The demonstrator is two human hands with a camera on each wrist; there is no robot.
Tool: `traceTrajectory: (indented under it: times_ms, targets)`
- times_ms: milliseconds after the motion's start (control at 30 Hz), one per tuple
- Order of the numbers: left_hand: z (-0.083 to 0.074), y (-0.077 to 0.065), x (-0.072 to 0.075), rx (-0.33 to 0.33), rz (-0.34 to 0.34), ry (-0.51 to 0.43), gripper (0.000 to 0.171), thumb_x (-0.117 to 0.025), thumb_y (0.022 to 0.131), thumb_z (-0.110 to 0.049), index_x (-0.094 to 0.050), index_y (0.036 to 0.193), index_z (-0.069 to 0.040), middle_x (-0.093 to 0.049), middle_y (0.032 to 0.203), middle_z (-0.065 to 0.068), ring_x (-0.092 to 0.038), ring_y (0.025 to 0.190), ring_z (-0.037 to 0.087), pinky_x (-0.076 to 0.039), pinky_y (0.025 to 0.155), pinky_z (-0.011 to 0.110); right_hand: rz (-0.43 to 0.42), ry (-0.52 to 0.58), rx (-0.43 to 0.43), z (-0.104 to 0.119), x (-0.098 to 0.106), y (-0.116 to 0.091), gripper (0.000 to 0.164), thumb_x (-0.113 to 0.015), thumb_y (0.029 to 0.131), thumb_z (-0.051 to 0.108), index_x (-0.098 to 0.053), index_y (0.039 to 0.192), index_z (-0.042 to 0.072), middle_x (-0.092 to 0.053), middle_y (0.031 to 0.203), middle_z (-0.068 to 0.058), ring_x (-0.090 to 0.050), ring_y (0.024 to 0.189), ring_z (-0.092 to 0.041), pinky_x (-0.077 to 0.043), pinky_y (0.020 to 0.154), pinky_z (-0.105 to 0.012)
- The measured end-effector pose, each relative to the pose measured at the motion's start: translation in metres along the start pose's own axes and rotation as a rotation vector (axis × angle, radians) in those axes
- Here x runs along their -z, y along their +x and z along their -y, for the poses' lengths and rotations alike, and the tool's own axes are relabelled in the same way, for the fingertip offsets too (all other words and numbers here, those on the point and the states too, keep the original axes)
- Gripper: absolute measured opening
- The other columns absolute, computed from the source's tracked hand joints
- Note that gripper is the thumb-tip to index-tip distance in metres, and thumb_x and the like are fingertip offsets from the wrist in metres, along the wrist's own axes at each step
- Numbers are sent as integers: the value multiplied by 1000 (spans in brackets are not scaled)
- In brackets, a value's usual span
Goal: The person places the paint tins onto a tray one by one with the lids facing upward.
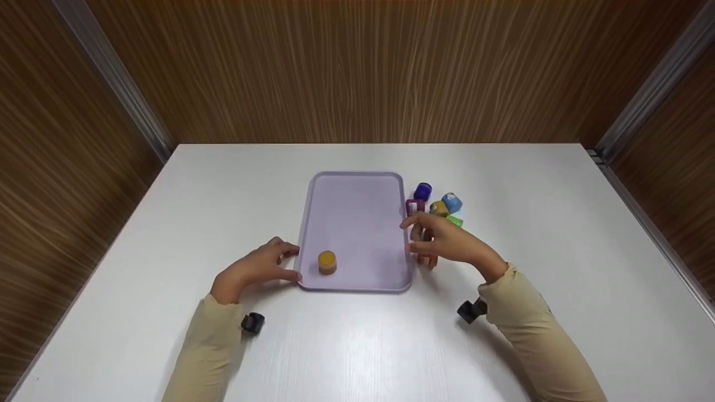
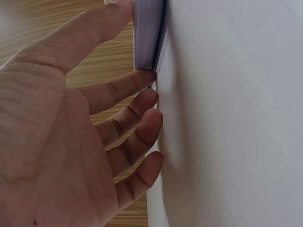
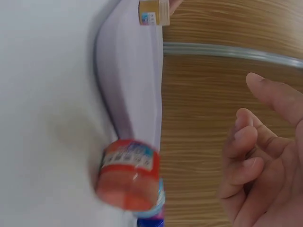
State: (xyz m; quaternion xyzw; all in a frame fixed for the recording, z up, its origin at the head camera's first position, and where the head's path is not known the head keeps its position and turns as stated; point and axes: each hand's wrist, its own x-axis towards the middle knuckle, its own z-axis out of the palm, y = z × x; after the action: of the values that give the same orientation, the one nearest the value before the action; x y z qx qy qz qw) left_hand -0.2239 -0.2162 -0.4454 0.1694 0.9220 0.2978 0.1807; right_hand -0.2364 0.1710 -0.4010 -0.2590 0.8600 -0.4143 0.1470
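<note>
The step in hand looks like gathering small jars onto the lavender tray [image 1: 357, 223], which lies on the white worktop [image 1: 357, 346]. One yellow jar [image 1: 327, 262] stands upright on the tray, close to its near-left corner. A magenta jar [image 1: 412, 205] lies just beside the tray's right rim, and beyond it on that side come a purple jar [image 1: 423, 191], a second yellow jar [image 1: 438, 209], a blue jar [image 1: 452, 202] and a green jar [image 1: 454, 221].

The person's left hand [image 1: 256, 267] meets the tray's left rim near that corner, thumb and index finger spread wide. The right hand [image 1: 455, 240] is at the tray's right rim, fingers loosely bent, a moderate gap to the thumb, holding nothing.

To work well, the left hand should press only lightly, so the tray keeps its place and the standing jar is not jogged. The right hand would do best to take one jar around its sides, lift it clear of the rim and set it down flat; a low pass could clip the rim or scatter the group.

The right wrist view shows a red jar [image 3: 128, 175], blurred and seemingly tipped on its side, next to the tray's edge; the head view hides that spot behind the right hand. The left wrist view alone shows the tray's side wall close up, with the index fingertip against its lower edge.
</note>
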Motion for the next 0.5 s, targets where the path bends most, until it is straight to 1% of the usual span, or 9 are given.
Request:
traceTrajectory:
  times_ms: [100, 133, 200, 267, 367, 500]
  targets:
    - [0, 1, 1, -6, 10, -2, 70, -75, 80, -37, -52, 136, -2, -50, 117, 12, -47, 105, 25, -40, 95, 44, -3, 42, -14, -11, 3, -5, 45, -69, 88, 15, -52, 125, -3, -55, 89, -6, -61, 70, -24, -53, 60, -31]
    - [0, 1, 1, -8, 13, -1, 70, -75, 80, -37, -52, 136, -2, -50, 118, 12, -47, 106, 26, -40, 96, 45, -5, 54, -17, -14, 4, -7, 46, -69, 88, 14, -51, 126, -4, -56, 89, -7, -62, 69, -26, -53, 60, -31]
    - [1, 2, 1, -11, 19, 2, 71, -74, 80, -37, -51, 136, -1, -50, 118, 13, -47, 106, 26, -40, 96, 45, -13, 55, -16, -20, 5, -10, 46, -69, 87, 15, -51, 125, -5, -57, 88, -7, -63, 69, -25, -51, 62, -28]
    - [1, 2, 2, -4, 17, 2, 71, -74, 80, -37, -52, 136, -2, -50, 117, 12, -47, 105, 25, -40, 94, 44, -21, 43, -10, -25, 6, -13, 47, -70, 88, 16, -52, 125, -4, -57, 86, -7, -62, 69, -20, -46, 61, -23]
    - [1, 1, 2, -4, 14, 6, 70, -75, 80, -38, -52, 136, -2, -50, 116, 11, -47, 102, 24, -40, 92, 43, -29, 14, -3, -31, 7, -17, 45, -69, 88, 17, -54, 125, -3, -57, 85, -6, -54, 67, -13, -39, 60, -20]
    - [2, 1, 2, -14, 10, 7, 70, -75, 80, -38, -52, 135, -1, -51, 115, 12, -47, 101, 24, -40, 92, 42, -30, -6, -16, -36, 8, -21, 43, -69, 88, 16, -55, 124, -2, -55, 86, -5, -47, 69, -11, -38, 61, -20]
